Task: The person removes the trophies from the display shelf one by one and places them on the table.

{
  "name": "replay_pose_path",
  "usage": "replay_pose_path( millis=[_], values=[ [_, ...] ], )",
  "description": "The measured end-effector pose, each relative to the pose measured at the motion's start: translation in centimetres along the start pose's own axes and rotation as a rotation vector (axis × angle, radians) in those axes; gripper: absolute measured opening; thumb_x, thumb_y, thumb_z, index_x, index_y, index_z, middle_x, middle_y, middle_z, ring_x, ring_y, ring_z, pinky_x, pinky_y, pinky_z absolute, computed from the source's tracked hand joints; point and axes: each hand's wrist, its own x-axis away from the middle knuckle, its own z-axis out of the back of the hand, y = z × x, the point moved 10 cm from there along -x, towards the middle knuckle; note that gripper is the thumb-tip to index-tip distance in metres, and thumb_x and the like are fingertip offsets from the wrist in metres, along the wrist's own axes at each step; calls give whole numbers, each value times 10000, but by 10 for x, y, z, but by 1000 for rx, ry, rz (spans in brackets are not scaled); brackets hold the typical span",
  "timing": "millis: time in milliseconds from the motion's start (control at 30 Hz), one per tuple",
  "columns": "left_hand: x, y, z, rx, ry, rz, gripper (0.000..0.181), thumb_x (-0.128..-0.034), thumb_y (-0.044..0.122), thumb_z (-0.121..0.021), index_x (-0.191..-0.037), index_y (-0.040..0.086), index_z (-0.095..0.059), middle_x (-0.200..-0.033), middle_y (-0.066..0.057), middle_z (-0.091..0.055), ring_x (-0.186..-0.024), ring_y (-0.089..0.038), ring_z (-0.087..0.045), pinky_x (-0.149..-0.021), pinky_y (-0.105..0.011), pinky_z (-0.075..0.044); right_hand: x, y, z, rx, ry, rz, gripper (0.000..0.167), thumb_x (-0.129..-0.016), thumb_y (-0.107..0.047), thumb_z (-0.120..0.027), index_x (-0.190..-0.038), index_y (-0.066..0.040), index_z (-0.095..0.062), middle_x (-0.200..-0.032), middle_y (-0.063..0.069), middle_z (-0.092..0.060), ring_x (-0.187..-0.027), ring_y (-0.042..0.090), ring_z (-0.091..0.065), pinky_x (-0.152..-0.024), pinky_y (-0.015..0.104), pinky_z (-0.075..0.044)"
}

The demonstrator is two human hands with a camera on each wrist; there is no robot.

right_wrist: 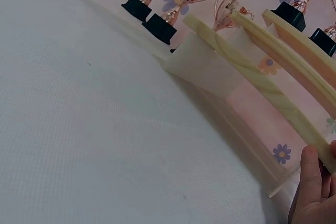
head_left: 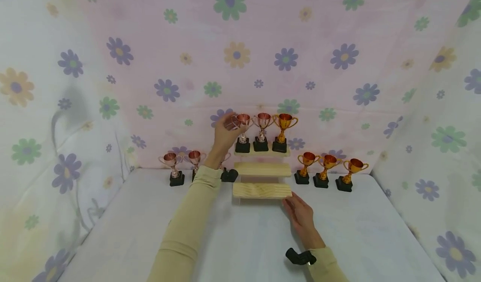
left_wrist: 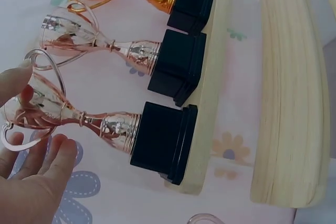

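My left hand [head_left: 224, 137] is around the cup of the left rose-gold trophy [left_wrist: 39, 100], which stands upright on the top shelf of a wooden stepped stand [head_left: 262, 190]. In the left wrist view the thumb touches one looped handle, and the fairly straight fingers spread beside the other. Beside it on that shelf are another rose-gold trophy [head_left: 262, 125] and a gold trophy [head_left: 284, 125], both on black bases. With thumb and fingers, my right hand [head_left: 301, 216] grips the right end of the lowest shelf [right_wrist: 262, 85].
Rose-gold trophies [head_left: 174, 169] stand on the white table [head_left: 248, 240] left of the stand, one mostly behind my left forearm. Several gold trophies [head_left: 324, 169] stand to the right. A flowered cloth [head_left: 203, 40] hangs behind and at both sides.
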Motion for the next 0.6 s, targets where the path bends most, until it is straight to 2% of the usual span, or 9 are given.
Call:
replay_pose_path(
  millis=[167, 433, 600],
  values=[
    [-3, -2, -4, 7, 3, 3, 610, -867, 29, -789, -1421, 50, -532, -1192, -117, -589, -1099, -275, -619, -812, -236, -532, -1, -1, -1, 2, -9, 3, 557, -1035, -38, -532, -1551, 37, -335, -1564, 213, -393, -1259, 198, -549, -1022, 258, -527],
    [-4, -1, -6, -3, 14, -17, 598, -874, 7, -776, -1422, 32, -537, -1204, -158, -606, -1110, -307, -620, -860, -278, -545, -1, -1, -1, -3, -11, 14, 544, -1029, -32, -542, -1536, 46, -358, -1551, 220, -400, -1179, 152, -595, -1006, 253, -539],
    [-4, 1, -7, -23, 17, -34, 566, -877, -1, -773, -1400, 40, -561, -1150, -146, -621, -1018, -257, -625, -796, -237, -536, -1, -2, -2, -11, -12, 9, 546, -1028, -24, -539, -1537, 47, -354, -1549, 218, -401, -1157, 139, -605, -1008, 255, -538]
  ],
)
